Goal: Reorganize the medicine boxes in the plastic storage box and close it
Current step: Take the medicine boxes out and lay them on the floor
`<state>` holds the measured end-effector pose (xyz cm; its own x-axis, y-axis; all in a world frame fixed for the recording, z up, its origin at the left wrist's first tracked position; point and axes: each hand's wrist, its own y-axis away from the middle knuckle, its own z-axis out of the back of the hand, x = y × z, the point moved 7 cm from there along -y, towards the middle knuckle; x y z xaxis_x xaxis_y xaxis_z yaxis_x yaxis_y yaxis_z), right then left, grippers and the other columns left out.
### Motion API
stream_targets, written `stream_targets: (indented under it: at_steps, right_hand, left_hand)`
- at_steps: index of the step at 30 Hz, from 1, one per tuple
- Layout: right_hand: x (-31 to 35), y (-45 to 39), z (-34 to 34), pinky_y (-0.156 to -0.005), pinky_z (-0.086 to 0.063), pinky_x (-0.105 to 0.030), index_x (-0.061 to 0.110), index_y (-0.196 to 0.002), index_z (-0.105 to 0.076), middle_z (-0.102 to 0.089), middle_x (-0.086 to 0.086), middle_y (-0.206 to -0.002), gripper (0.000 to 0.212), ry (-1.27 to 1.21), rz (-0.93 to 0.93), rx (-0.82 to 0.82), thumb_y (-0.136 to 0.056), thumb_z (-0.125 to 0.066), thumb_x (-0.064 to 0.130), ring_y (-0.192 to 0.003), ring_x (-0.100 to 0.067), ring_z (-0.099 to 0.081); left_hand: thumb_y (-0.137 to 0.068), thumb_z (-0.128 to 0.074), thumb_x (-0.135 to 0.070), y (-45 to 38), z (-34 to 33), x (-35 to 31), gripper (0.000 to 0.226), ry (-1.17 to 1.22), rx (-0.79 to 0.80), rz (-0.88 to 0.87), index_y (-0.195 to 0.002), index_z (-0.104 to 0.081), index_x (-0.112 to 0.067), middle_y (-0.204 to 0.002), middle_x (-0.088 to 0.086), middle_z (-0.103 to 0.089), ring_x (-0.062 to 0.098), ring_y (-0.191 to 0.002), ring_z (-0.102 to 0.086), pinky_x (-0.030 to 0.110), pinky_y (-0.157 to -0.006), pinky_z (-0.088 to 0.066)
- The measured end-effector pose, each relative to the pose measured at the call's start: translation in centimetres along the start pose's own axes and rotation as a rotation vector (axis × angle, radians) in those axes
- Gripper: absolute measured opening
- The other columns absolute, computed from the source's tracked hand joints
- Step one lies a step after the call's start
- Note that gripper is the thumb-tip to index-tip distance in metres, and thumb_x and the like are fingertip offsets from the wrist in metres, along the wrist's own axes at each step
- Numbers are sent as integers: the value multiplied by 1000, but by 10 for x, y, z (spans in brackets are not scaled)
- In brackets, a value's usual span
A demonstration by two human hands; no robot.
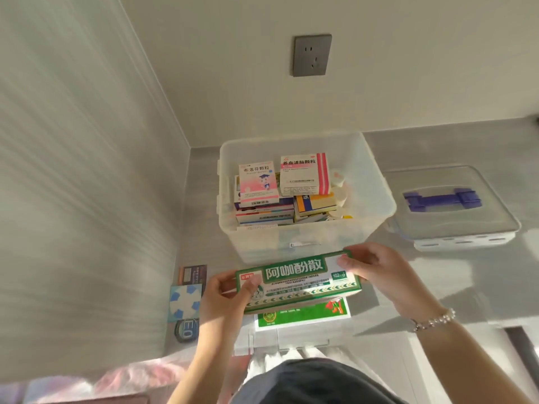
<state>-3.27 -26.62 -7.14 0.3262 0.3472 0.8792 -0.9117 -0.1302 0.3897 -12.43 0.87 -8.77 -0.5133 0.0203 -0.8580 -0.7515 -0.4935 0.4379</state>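
Observation:
A clear plastic storage box [376, 182] stands open on the grey counter, filled with stacked medicine boxes. A pink-and-white box [258, 185] and a white box with a pink stripe [303, 173] lie on top. In front of the storage box I hold a long green-and-white medicine box [297, 279] level with both hands. My left hand [224, 298] grips its left end and my right hand [382, 272] its right end. Under it lies another green packet [303, 314].
The storage box's clear lid with a blue handle [446, 199] lies to the right on the counter. Small items, a blue-white packet [185, 301] and a dark card [192, 274], sit at the left by the wall. A wall socket [312, 55] is above.

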Motion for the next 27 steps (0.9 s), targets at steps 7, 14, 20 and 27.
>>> stream_targets:
  at_steps: [7, 14, 20, 27]
  right_hand:
    - [-81, -16, -29, -71, -49, -21, 7, -111, -66, -74, -6, -98, 40, 108, -97, -154, -75, -74, 21, -83, -17, -68]
    - [-104, -17, -32, -63, -52, -20, 11, -118, -62, -73, -3, -99, 40, 237, -139, -194, -82, -67, 27, -77, -14, -67]
    - [-91, -15, -28, -82, -51, -24, 14, -121, -60, -68, -2, -112, 45, 262, -116, -233, -80, -68, 29, -96, -14, -64]
    - [-3, 1, -20, -72, -51, -9, 31, -95, -68, -72, 14, -81, 20, 86, 143, -120, -76, -71, 25, -84, -4, -67]
  left_hand:
    - [-74, -76, -31, -25, -35, 69, 42, -62, 50, 82, -109, -60, -16, -99, 0, -68, 16, -94, -63, 33, -88, -49]
    - [-77, -74, -24, -35, -50, 88, 46, -160, 67, 80, -117, -61, -6, -96, 2, -68, 19, -91, -64, 34, -87, -52]
    - [-78, -73, -31, -30, -43, 68, 56, -238, -9, 3, -126, -52, -9, -120, 10, -56, 14, -99, -52, 27, -88, -41]
    - [-88, -58, -34, 1, -45, -28, 6, -136, 137, -272, -93, -59, -35, -93, -12, -68, 2, -87, -63, 14, -73, -46]
